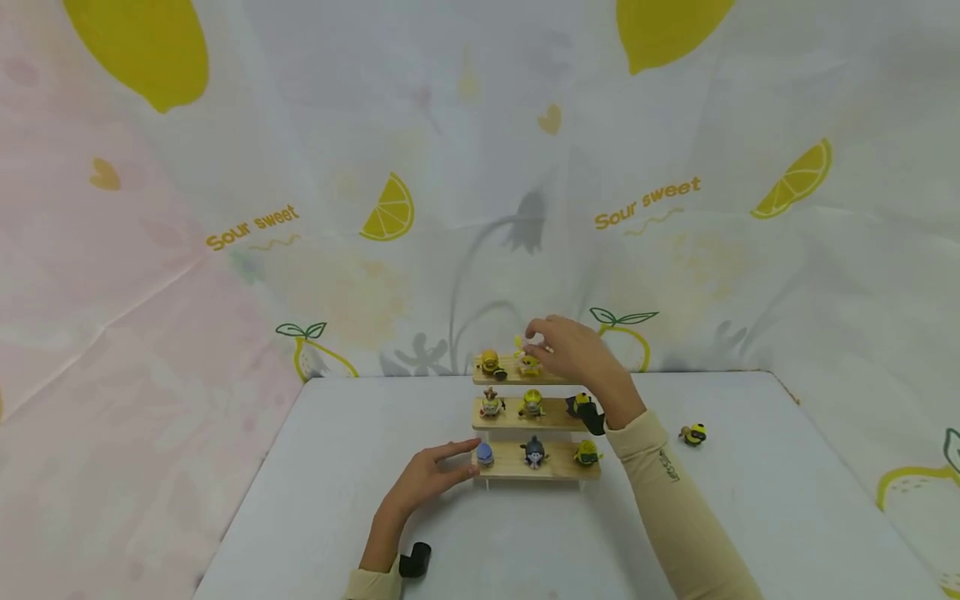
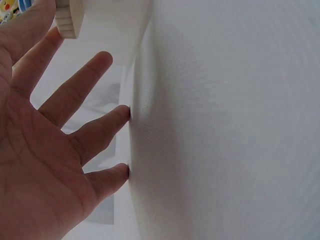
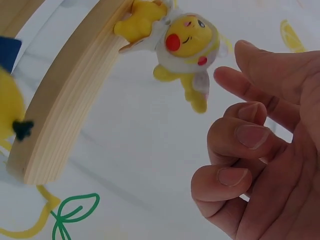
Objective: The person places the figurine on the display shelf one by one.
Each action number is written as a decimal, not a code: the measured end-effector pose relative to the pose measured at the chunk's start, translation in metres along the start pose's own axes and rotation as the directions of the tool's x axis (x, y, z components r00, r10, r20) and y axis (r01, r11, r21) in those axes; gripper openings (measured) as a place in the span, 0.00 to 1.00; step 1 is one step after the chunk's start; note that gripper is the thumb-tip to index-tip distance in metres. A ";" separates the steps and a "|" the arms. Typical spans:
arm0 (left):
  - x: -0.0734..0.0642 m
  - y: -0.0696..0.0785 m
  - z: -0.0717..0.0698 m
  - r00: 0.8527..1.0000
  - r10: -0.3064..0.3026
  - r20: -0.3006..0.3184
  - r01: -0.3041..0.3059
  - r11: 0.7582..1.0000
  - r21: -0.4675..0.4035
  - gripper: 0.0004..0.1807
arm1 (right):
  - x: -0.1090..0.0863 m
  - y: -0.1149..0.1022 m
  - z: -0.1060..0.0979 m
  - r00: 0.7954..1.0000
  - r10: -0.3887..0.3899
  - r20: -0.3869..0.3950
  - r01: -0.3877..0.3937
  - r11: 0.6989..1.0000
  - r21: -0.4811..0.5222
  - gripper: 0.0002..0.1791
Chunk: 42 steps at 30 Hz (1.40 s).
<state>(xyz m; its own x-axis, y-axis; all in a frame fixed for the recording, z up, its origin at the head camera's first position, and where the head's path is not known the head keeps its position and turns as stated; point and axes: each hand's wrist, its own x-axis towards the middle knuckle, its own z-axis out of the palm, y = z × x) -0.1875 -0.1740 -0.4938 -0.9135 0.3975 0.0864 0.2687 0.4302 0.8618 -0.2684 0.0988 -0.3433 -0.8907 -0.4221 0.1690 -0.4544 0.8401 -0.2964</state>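
A small yellow figurine in a white hood stands on the top tier of a wooden display shelf. My right hand is beside it; in the right wrist view a gap separates the fingertips from the figurine. Thumb and index finger are parted, the other fingers loosely bent, and nothing is held. With fingers spread, my left hand touches the left end of the bottom tier, next to a blue figurine. Two of its fingertips rest on the white tabletop.
Several more figurines stand on the three tiers, including a dark one at bottom middle. A yellow and black figurine is on the white table to the right. A lemon-printed cloth hangs behind the shelf.
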 end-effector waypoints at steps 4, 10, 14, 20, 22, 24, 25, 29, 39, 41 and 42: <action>-0.002 0.002 -0.002 1.000 -0.012 -0.007 0.012 1.000 -0.003 0.23 | -0.004 0.007 -0.002 1.000 -0.005 -0.016 0.005 1.000 0.011 0.13; 0.001 -0.002 -0.001 0.999 -0.026 0.020 0.026 1.000 -0.006 0.24 | -0.014 0.023 -0.002 0.992 -0.077 -0.103 0.081 0.996 0.036 0.11; 0.006 -0.020 0.003 0.999 -0.043 0.013 0.043 0.999 0.001 0.24 | -0.023 0.034 -0.002 0.984 -0.101 -0.149 0.108 0.994 0.036 0.10; 0.009 -0.032 0.005 0.999 -0.032 0.003 0.032 0.999 -0.016 0.24 | -0.036 0.049 -0.001 0.971 -0.126 -0.202 0.139 0.989 0.054 0.12; 0.009 -0.033 0.005 0.999 -0.034 0.007 0.034 0.999 -0.025 0.24 | -0.042 0.057 0.002 0.964 -0.141 -0.224 0.158 0.986 0.060 0.12; 0.010 -0.033 0.005 0.999 -0.036 0.014 0.036 0.999 -0.018 0.24 | -0.048 0.065 0.006 0.956 -0.156 -0.247 0.176 0.982 0.063 0.12; 0.010 -0.038 0.006 0.999 -0.035 0.011 0.035 0.999 -0.013 0.24 | -0.050 0.069 0.008 0.953 -0.159 -0.257 0.182 0.981 0.068 0.12; 0.009 -0.038 0.004 0.999 -0.029 0.014 0.029 1.000 0.002 0.25 | -0.061 0.081 0.016 0.950 -0.149 -0.274 0.180 0.980 0.089 0.11; 0.011 -0.042 0.006 0.999 -0.029 0.024 0.030 0.999 -0.021 0.26 | -0.092 0.110 0.033 0.952 -0.075 -0.296 0.119 0.984 0.135 0.08; 0.010 -0.041 0.007 1.000 -0.025 0.016 0.026 1.000 -0.015 0.26 | -0.098 0.114 0.034 0.957 -0.051 -0.286 0.096 0.985 0.145 0.08; 0.010 -0.039 0.006 1.000 -0.025 0.014 0.025 1.000 -0.009 0.26 | -0.101 0.117 0.035 0.958 -0.039 -0.284 0.084 0.986 0.146 0.08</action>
<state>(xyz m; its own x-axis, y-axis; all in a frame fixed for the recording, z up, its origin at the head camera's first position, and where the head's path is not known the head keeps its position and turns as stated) -0.2052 -0.1817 -0.5302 -0.9158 0.3975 0.0578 0.2427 0.4329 0.8682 -0.2326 0.2275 -0.4280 -0.8307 -0.3404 0.4405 -0.5248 0.7429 -0.4155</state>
